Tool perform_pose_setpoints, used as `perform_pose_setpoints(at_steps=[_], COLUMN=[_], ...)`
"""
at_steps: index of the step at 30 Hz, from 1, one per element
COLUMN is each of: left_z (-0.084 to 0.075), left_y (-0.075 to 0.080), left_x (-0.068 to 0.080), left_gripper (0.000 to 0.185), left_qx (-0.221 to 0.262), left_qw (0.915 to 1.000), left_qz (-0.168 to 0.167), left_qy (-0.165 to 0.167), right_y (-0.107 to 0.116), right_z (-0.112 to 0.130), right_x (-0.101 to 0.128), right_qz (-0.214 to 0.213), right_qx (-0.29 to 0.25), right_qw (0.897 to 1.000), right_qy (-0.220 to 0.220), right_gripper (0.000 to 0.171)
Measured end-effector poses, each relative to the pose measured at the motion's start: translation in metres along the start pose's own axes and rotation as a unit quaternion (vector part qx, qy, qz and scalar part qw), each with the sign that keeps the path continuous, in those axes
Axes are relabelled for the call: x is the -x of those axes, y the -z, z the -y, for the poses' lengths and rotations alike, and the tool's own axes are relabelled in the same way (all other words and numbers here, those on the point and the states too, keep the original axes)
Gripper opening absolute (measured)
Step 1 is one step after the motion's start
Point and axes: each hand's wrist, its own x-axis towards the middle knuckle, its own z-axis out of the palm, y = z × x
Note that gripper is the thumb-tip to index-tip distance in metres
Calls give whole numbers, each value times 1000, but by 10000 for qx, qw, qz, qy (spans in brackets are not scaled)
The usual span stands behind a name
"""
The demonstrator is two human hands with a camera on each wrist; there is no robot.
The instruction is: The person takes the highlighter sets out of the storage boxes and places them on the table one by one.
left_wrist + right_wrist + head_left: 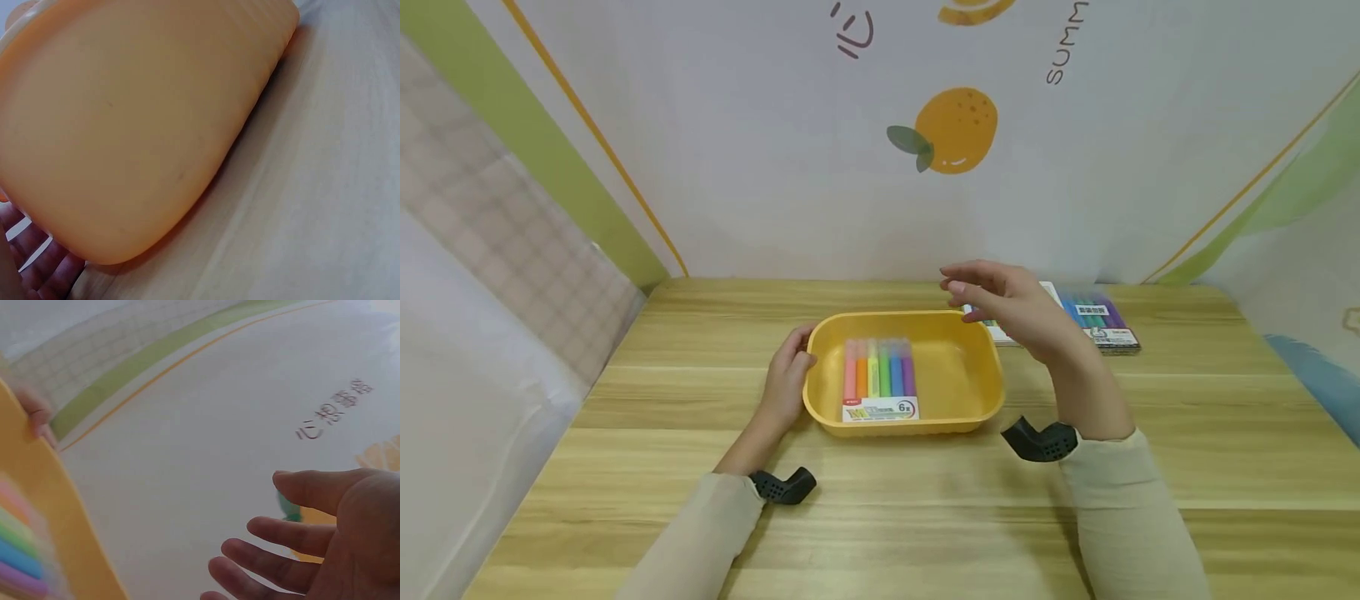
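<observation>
A yellow plastic basket sits on the wooden table, with a flat pack of highlighters lying inside its left half. My left hand grips the basket's left end, thumb at the rim and fingers against the outside wall. In the left wrist view the basket's outer wall fills much of the picture, above the fingers. My right hand is raised near the basket's back right corner, holding nothing. Its fingers are spread and slightly bent, as the right wrist view also shows.
Behind my right hand lie more packs of pens: one with a white card, partly hidden by the hand, and a blue-to-purple pack to its right. A white printed cloth hangs along the table's back edge.
</observation>
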Motion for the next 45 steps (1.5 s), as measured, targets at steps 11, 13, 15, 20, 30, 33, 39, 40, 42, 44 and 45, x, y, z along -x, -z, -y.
perform_pose_setpoints(at_steps=[11, 13, 15, 20, 30, 33, 39, 40, 42, 44, 45], left_z=[0, 0, 0, -1, -1, 0, 0, 0, 0, 0, 0], left_y=[0, 0, 0, 1, 0, -1, -1, -1, -1, -1, -1], left_x=[1, 1, 1, 1, 0, 0, 0, 0, -1, -1, -1], left_gripper=[50, 50, 51, 51, 51, 51, 51, 51, 51, 51, 51], left_qx=[-108, -114, -125, -138, -130, -139, -149, -136, -122, -112, -107], left_qw=[9999, 9999, 9999, 9999, 9999, 9999, 9999, 9999, 9999, 9999, 9999], left_qz=[-27, -41, -60, -48, -44, -57, -41, -37, -28, -25, -27], left_qy=[26, 25, 26, 35, -5, -5, 15, 20, 27, 28, 33], right_y=[-15, -18, -21, -28, -37, -39, -43, -44, -46, -49, -51], right_z=[-10, -10, -11, -14, -18, -20, -21, -22, -25, -28, -29], right_x=[-7, -8, -10, -13, -18, -18, -19, -19, -20, -21, -21], right_qz=[394, 465, 512, 594, 760, 862, 960, 919, 845, 797, 780], right_qx=[-114, -93, -27, 239, 529, 437, 532, 639, 862, 1050, 1136], right_qw=[9980, 9977, 9974, 9959, 9930, 9926, 9911, 9908, 9896, 9881, 9872], right_qy=[-478, -476, -507, -644, -739, -735, -756, -764, -778, -796, -807], right_gripper=[46, 46, 47, 47, 51, 52, 54, 54, 55, 56, 55])
